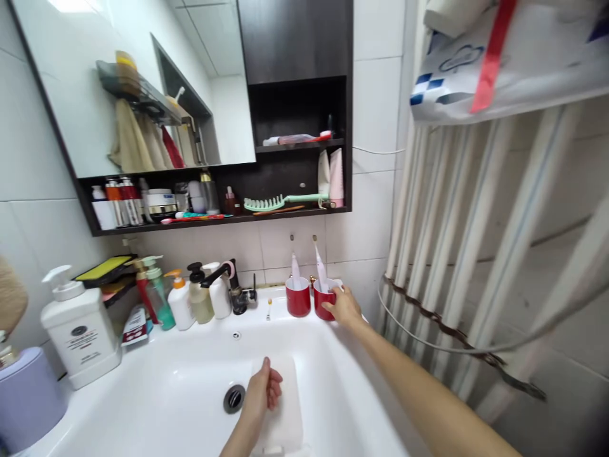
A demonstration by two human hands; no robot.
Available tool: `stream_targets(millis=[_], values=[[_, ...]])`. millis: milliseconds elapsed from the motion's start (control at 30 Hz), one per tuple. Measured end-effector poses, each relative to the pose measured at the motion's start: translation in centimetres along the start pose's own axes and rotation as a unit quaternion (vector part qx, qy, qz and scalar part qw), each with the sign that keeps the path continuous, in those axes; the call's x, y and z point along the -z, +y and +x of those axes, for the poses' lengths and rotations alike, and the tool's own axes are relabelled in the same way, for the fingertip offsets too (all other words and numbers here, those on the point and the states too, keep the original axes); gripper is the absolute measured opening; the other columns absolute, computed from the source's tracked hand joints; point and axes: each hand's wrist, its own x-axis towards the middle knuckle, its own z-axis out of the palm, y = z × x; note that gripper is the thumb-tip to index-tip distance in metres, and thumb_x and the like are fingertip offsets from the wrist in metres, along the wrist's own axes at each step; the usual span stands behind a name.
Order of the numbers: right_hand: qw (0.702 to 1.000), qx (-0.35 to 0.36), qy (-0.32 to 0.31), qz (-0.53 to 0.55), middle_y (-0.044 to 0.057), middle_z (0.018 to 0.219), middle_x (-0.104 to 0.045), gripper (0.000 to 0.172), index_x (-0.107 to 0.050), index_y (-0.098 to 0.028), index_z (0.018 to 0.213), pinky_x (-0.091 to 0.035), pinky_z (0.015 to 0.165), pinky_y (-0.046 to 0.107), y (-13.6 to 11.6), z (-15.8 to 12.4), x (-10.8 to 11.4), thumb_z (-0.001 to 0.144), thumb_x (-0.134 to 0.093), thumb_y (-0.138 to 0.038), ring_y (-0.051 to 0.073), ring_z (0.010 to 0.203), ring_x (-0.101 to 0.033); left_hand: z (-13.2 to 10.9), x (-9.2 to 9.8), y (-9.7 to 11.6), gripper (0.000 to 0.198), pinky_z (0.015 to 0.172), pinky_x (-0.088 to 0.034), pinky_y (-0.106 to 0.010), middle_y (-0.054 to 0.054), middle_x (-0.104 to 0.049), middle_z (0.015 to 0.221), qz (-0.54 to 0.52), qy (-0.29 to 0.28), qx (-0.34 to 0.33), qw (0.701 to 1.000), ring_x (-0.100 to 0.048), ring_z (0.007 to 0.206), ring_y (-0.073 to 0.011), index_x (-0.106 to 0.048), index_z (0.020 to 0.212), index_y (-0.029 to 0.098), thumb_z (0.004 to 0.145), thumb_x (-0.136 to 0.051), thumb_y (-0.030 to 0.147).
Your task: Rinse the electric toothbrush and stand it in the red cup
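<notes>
Foreground: the left hand [263, 387] is poised over the sink [190, 355], its fingers half curled, a gap below the thumb and nothing visible in its grasp. Just beside it, on the right, is a pale slab [285, 412]; on the other side is the drain [234, 398].

Middle ground: the right hand [346, 308] reaches the back ledge and is set about the right cup [321, 308], thumb on the front wall, fingers at the rim; how firmly it grips cannot be told. The cup lies immediately left of this palm, its long axis upright; the right hand is nearer, the left well apart and lower. The cup is plain red outside and white within. From it rises a slender, pale brush [321, 270], tilted up and to the left. A matching left cup [298, 303], with a similar brush, stands just beside it, a narrow gap between. Farther left is the dark tap [235, 293].

Background: a dark cabinet [299, 57] hangs above the ledge.
</notes>
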Motion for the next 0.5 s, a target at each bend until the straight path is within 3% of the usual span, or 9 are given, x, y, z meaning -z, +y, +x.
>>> stream_targets(millis=[100,200,367,500], values=[[1.0,0.011,0.006,-0.009,0.006,0.089,-0.047,0.014,-0.053,-0.017,0.072,-0.035,0.067,0.026,-0.1,-0.1,-0.3,0.062,-0.049,-0.025,0.018,0.082,-0.048,0.4,0.2,0.3,0.05,0.034,-0.02,-0.018,0.003,-0.042,0.037,0.009,-0.017,-0.021,1.0,-0.034,0.03,-0.0056,-0.046,0.051,0.014,0.05,-0.038,0.063],[1.0,0.027,0.001,-0.013,0.008,0.09,-0.046,0.012,-0.052,-0.016,0.066,-0.036,0.066,0.027,0.0,-1.5,0.1,0.063,-0.047,-0.027,0.019,0.082,-0.048,0.7,0.8,0.8,0.046,0.034,-0.021,-0.018,0.004,-0.043,0.039,0.0,0.006,-0.061,0.998,-0.035,0.032,-0.0048,-0.046,0.052,0.013,0.052,-0.041,0.06],[0.995,0.089,-0.046,0.008,0.011,0.105,-0.039,0.013,-0.05,-0.017,0.065,-0.036,0.072,0.028,-0.8,-6.2,0.8,0.062,-0.048,-0.029,0.02,0.088,-0.047,0.5,1.8,1.6,0.036,0.038,-0.027,-0.018,0.002,-0.046,0.049,0.005,0.065,-0.139,0.988,-0.04,0.041,-0.006,-0.047,0.057,0.014,0.059,-0.042,0.049],[0.982,0.15,-0.101,0.049,0.008,0.104,-0.042,0.008,-0.051,-0.018,0.065,-0.035,0.076,0.025,-2.6,-10.3,-0.5,0.061,-0.049,-0.025,0.017,0.09,-0.047,-0.1,1.8,2.0,0.024,0.051,-0.035,-0.021,-0.002,-0.052,0.063,0.078,0.104,-0.225,0.965,-0.048,0.059,-0.011,-0.05,0.065,0.015,0.063,-0.044,0.038]])
